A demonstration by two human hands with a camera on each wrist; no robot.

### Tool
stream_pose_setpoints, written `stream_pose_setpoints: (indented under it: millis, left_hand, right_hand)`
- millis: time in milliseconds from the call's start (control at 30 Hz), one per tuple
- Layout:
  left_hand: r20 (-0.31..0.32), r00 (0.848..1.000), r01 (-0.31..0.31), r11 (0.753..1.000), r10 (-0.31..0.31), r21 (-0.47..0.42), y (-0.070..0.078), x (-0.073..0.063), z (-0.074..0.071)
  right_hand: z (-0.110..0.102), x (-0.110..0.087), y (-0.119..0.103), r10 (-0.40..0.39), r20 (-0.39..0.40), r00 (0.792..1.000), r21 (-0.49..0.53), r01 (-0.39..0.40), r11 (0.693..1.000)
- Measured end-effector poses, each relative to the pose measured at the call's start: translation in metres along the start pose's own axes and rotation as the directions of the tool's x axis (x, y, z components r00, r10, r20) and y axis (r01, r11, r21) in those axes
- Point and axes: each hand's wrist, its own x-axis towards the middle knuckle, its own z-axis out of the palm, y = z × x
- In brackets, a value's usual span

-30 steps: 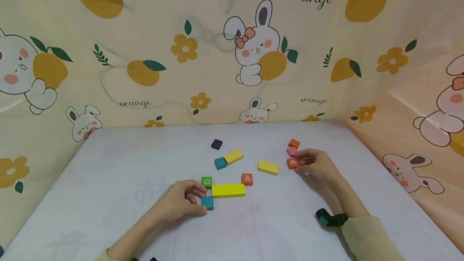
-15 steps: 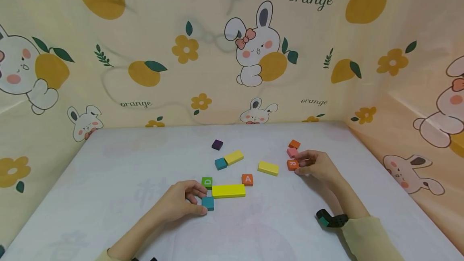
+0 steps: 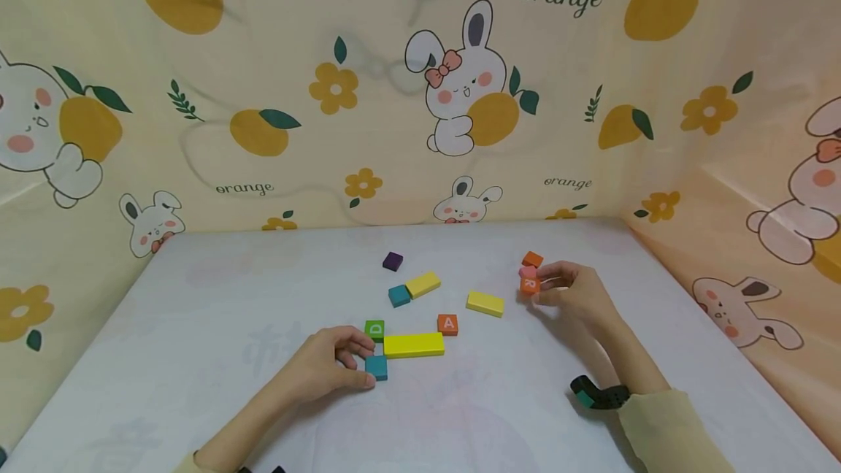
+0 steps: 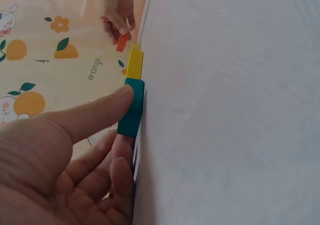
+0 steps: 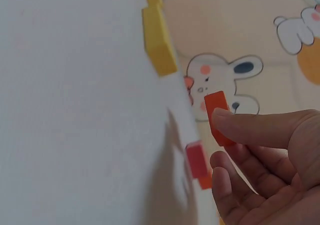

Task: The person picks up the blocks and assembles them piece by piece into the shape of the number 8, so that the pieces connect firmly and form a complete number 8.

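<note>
My right hand (image 3: 578, 294) pinches an orange letter block (image 3: 529, 286) marked R between thumb and fingers. In the right wrist view that orange block (image 5: 217, 117) is raised off the table, with a pink block (image 5: 196, 159) below it. My left hand (image 3: 331, 360) holds a teal block (image 3: 377, 368) by its sides, thumb at the near edge and fingers at the far one. Against the teal block lies a long yellow block (image 3: 414, 345), with a green block (image 3: 374, 330) marked D behind its left end. An orange block (image 3: 448, 325) marked A stands behind its right end.
Farther back lie a yellow block (image 3: 485, 304), another yellow block (image 3: 423, 285) touching a teal block (image 3: 399, 296), and a dark purple block (image 3: 393, 261). One more orange block (image 3: 533, 259) sits behind the pink one. A printed cloth wall (image 3: 394, 130) rises behind the white table (image 3: 230, 290).
My right hand has lifted the orange R block from the table, so it now partly covers the pink block in the head view. My left hand has stayed in place.
</note>
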Motion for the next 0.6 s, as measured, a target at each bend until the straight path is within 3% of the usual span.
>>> stream_pose_setpoints:
  millis: [233, 367, 600]
  left_hand:
    - [-0.001, 1.0, 0.008, 1.0, -0.008, -0.004, 0.003, -0.001, 0.002]
    - [0.001, 1.0, 0.006, 1.0, -0.006, 0.0, 0.002, -0.001, 0.002]
    - [-0.009, 1.0, 0.014, 1.0, -0.014, -0.002, 0.002, 0.0, 0.001]
  right_hand:
    - [0.007, -0.008, -0.019, -0.037, -0.048, 0.998, 0.064, 0.04, 0.997]
    - [0.021, -0.017, -0.041, -0.016, -0.044, 0.999, 0.14, 0.022, 0.99]
    - [0.06, -0.047, -0.073, -0.032, 0.15, 0.988, 0.272, -0.01, 0.962]
